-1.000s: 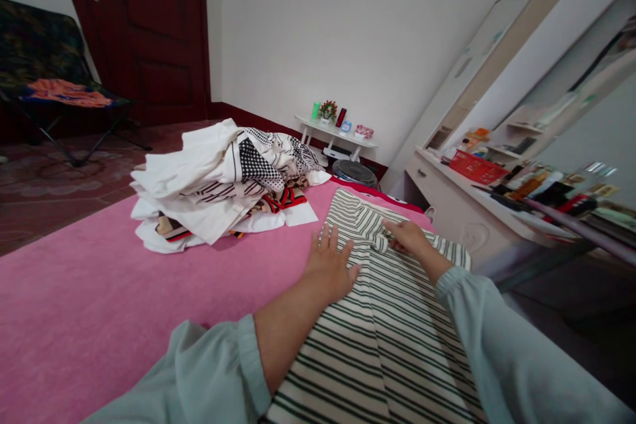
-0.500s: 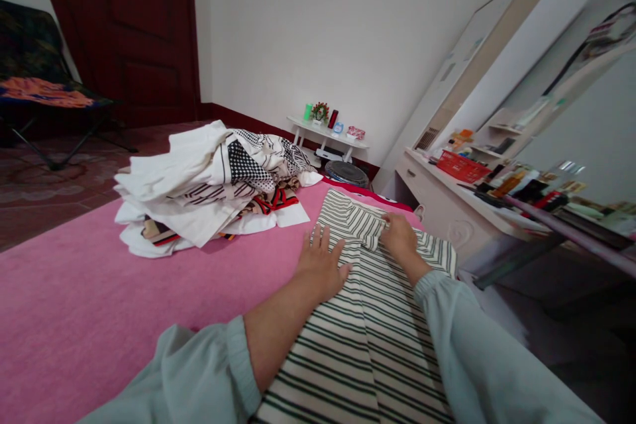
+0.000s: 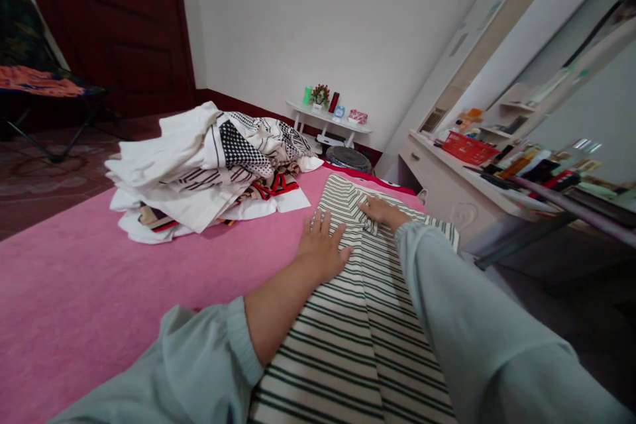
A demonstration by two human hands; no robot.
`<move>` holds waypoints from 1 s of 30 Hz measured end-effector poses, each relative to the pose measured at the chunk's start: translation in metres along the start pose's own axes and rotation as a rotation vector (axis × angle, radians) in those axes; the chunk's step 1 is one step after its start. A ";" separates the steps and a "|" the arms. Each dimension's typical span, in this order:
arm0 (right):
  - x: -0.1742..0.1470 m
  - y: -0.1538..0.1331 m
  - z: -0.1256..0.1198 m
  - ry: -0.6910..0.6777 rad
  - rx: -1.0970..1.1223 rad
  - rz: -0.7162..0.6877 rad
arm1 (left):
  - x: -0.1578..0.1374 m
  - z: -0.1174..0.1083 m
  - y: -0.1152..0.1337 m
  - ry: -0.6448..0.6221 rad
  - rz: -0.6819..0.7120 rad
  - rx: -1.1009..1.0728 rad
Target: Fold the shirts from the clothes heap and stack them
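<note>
A cream shirt (image 3: 338, 338) with dark green stripes lies lengthwise along the right side of the pink bed cover (image 3: 199, 285). Part of it is folded over, with one sleeve turned back across its upper part. My left hand (image 3: 322, 248) rests flat on the shirt's left edge, fingers spread. My right hand (image 3: 380, 209) lies low over the folded sleeve, palm down with fingers stretched out, touching the cloth. Its far fingers are partly hard to make out.
A heap of white and patterned clothes (image 3: 199, 172) sits left of the shirt. Beyond the bed stand a low white shelf (image 3: 328, 118) and a round dark lid-like object (image 3: 348, 158). On the right is a dressing table (image 3: 447, 179) with a red basket (image 3: 470, 148) and bottles.
My right hand has moved left across the shirt, going from a pinch on the sleeve to lying flat on it. My left hand stays in place. The view has shifted slightly.
</note>
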State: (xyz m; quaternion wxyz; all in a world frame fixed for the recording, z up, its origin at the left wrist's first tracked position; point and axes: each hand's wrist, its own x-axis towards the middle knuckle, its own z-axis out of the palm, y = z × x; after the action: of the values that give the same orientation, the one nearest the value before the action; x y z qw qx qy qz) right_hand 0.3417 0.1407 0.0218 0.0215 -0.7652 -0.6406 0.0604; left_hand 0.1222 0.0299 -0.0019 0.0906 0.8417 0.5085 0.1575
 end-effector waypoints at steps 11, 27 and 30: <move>-0.080 -0.001 0.009 0.016 0.020 -0.050 | -0.001 -0.004 -0.001 -0.057 0.033 0.041; -0.386 -0.022 -0.018 0.012 0.438 -0.801 | -0.075 -0.027 -0.030 -0.149 0.414 0.096; -0.414 -0.025 -0.031 -0.098 0.385 -0.811 | -0.104 -0.042 -0.038 -0.209 0.502 0.034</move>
State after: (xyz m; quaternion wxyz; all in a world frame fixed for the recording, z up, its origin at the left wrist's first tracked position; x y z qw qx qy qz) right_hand 0.2495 -0.2600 0.0821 0.1553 -0.4305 -0.8660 0.2013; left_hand 0.0311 -0.0446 0.0080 0.0866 0.9545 0.2744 0.0786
